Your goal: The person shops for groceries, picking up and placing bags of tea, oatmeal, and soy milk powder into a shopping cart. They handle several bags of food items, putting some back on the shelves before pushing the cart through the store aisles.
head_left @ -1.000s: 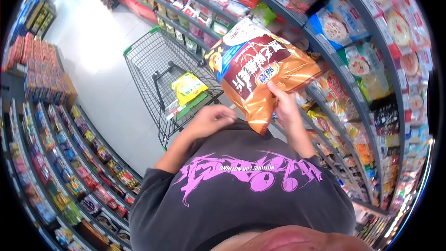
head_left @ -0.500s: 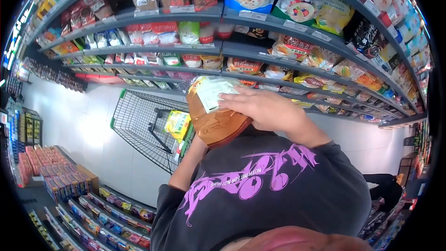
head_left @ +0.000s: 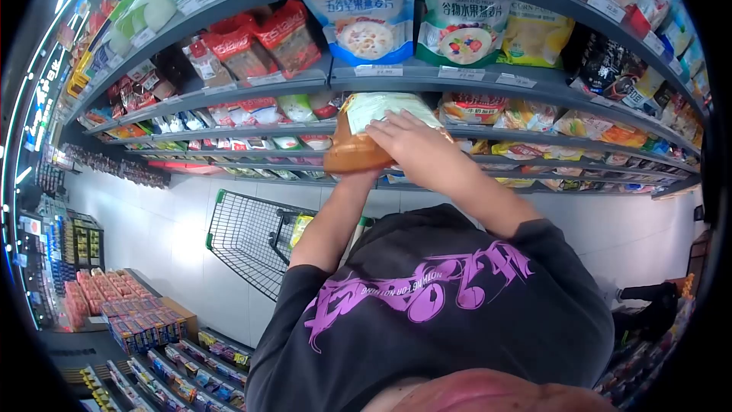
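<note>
A plump brown plastic food bag [head_left: 357, 154] with a pale printed label is held up at chest height, close before the shelf. My right hand [head_left: 412, 137] lies across its top and right side, fingers stretched over the label and pressing on it. From below, my left hand [head_left: 361, 175] supports the bag; its fingers are hidden behind it and only the wrist end shows. What the bag contains cannot be read from here. Just beyond it runs a shelf edge with packaged goods.
A wire shopping cart [head_left: 248, 240] with a yellow package [head_left: 300, 230] stands at my left. Ahead, shelves carry a blue oatmeal bag [head_left: 366, 27], a green-and-white oatmeal bag [head_left: 463, 27] and red packages [head_left: 286, 38]. Stacked boxes [head_left: 145, 322] stand behind left. A person in dark clothing [head_left: 648, 309] is at right.
The bag has gone up and forward toward the shelf, tilting so its label faces up more. Both arms reach further out. The view has shifted, and the cart appears lower and partly covered by my arm.
</note>
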Available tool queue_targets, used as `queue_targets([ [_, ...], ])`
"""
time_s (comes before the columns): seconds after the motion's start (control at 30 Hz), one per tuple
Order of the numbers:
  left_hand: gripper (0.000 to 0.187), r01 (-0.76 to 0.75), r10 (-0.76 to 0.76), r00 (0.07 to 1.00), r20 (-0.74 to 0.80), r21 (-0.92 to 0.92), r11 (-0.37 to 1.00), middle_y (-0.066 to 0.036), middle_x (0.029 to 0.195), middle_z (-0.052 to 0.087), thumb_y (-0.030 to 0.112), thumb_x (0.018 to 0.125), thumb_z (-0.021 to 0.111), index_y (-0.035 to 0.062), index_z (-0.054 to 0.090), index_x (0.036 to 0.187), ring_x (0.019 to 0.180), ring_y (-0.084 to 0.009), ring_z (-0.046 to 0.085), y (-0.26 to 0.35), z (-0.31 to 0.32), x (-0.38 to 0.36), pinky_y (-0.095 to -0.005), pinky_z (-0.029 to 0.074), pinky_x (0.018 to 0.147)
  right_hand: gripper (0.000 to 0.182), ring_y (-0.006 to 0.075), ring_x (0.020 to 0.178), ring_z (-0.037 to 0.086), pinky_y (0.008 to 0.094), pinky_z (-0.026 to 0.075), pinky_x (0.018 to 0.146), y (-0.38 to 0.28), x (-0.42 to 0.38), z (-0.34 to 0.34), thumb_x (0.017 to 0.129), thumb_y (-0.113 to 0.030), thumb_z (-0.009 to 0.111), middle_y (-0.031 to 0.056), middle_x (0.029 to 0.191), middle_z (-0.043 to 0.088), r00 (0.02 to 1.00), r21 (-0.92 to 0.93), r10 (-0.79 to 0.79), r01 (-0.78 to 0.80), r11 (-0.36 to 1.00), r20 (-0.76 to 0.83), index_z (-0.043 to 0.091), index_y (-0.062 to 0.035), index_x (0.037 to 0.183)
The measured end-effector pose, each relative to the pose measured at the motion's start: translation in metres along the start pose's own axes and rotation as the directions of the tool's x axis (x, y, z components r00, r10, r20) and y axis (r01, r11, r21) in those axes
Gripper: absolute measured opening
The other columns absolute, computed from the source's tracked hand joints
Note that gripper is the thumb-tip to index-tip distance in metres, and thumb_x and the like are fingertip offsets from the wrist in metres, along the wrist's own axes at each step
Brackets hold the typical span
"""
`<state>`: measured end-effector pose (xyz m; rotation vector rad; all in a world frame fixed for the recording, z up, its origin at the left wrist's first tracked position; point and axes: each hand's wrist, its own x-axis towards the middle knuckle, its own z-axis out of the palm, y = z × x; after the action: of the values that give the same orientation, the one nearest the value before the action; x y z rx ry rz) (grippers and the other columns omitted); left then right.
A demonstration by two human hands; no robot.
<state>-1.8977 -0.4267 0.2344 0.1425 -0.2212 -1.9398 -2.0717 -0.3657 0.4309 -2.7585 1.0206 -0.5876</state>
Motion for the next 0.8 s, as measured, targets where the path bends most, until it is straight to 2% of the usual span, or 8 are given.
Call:
queue_targets([
  [0.03,0.072,0.009,-0.008,0.999,-0.038,0.016,1.000,-0.019,0.157,0.057,0.064,0.112,0.037,0.0079,0.052,0.155,0.144,-0.0383,0.057,-0.003,-0.014,0.011,-0.0586,0.046,0.122,0.055,0.0409,0.147,0.054,0.0531,0.043,0.124,0.005,-0.002,-0.001,0.090,0.001,0.071,0.0199,0.152,0.062,0.998,0.056,-0.020,0.023,0.998,-0.054,0.062,0.0004,0.144],
  [0.07,0.072,0.011,-0.010,0.990,-0.139,0.008,1.000,-0.019,0.150,0.062,0.064,0.112,0.039,0.0055,0.056,0.150,0.139,-0.0368,0.061,-0.006,0.024,0.003,-0.0558,0.051,0.118,0.054,0.0397,0.147,0.054,0.0535,0.042,0.125,0.011,-0.004,-0.001,0.091,-0.001,0.071,0.0208,0.151,0.063,0.993,0.109,-0.039,0.051,0.993,-0.110,0.062,0.0011,0.144],
  [0.27,0.073,0.161,-0.152,0.979,-0.138,0.054,0.985,-0.021,0.155,0.058,0.064,0.111,0.041,0.0070,0.053,0.154,0.143,-0.0383,0.057,-0.011,0.013,0.045,-0.0601,0.047,0.121,0.043,0.0350,0.147,0.056,0.0532,0.039,0.129,0.044,-0.006,0.030,0.093,-0.001,0.069,0.0171,0.150,0.063,0.926,0.385,-0.256,0.351,0.854,-0.278,0.068,-0.0006,0.137],
  [0.43,0.074,0.237,-0.222,0.963,-0.151,0.090,0.967,-0.022,0.160,0.054,0.064,0.110,0.043,0.0083,0.051,0.158,0.146,-0.0395,0.054,-0.002,-0.008,0.061,-0.0637,0.044,0.123,0.040,0.0331,0.140,0.063,0.0511,0.048,0.123,0.094,-0.020,0.083,0.089,0.005,0.066,0.0152,0.144,0.069,0.850,0.384,-0.349,0.498,0.777,-0.395,0.072,0.0001,0.129],
  [0.47,0.075,0.238,-0.219,0.959,-0.179,0.096,0.966,-0.022,0.160,0.054,0.064,0.110,0.043,0.0086,0.051,0.159,0.147,-0.0397,0.054,0.002,-0.004,0.058,-0.0644,0.043,0.123,0.036,0.0311,0.132,0.068,0.0490,0.052,0.118,0.100,-0.022,0.087,0.087,0.006,0.068,0.0150,0.137,0.073,0.801,0.321,-0.347,0.534,0.782,-0.487,0.076,0.0001,0.121],
  [0.6,0.070,0.231,-0.124,0.904,-0.410,0.221,0.948,-0.020,0.144,0.067,0.058,0.114,0.037,0.0025,0.055,0.152,0.125,-0.0362,0.070,0.002,0.022,0.035,-0.0539,0.060,0.108,0.031,0.0308,0.125,0.071,0.0463,0.054,0.116,0.124,-0.031,0.099,0.087,0.002,0.071,0.0141,0.133,0.075,0.755,0.340,-0.402,0.614,0.712,-0.518,0.076,-0.0010,0.117],
  [0.7,0.066,0.232,-0.121,0.841,-0.528,0.149,0.961,-0.020,0.144,0.067,0.055,0.116,0.035,0.0039,0.053,0.154,0.124,-0.0358,0.070,0.017,0.018,0.038,-0.0542,0.060,0.106,0.032,0.0312,0.127,0.070,0.0469,0.054,0.115,0.138,-0.031,0.099,0.088,0.003,0.069,0.0143,0.134,0.074,0.804,0.329,-0.393,0.556,0.763,-0.446,0.077,-0.0021,0.119],
  [0.8,0.062,0.183,-0.051,0.832,-0.552,0.187,0.965,-0.018,0.136,0.067,0.055,0.116,0.034,0.0046,0.055,0.145,0.118,-0.0323,0.069,0.020,-0.005,0.040,-0.0516,0.060,0.100,0.049,0.0307,0.142,0.062,0.0464,0.048,0.121,0.139,-0.007,0.082,0.092,-0.002,0.068,0.0134,0.151,0.066,0.907,0.260,-0.260,0.352,0.899,-0.332,0.069,-0.0033,0.141],
])
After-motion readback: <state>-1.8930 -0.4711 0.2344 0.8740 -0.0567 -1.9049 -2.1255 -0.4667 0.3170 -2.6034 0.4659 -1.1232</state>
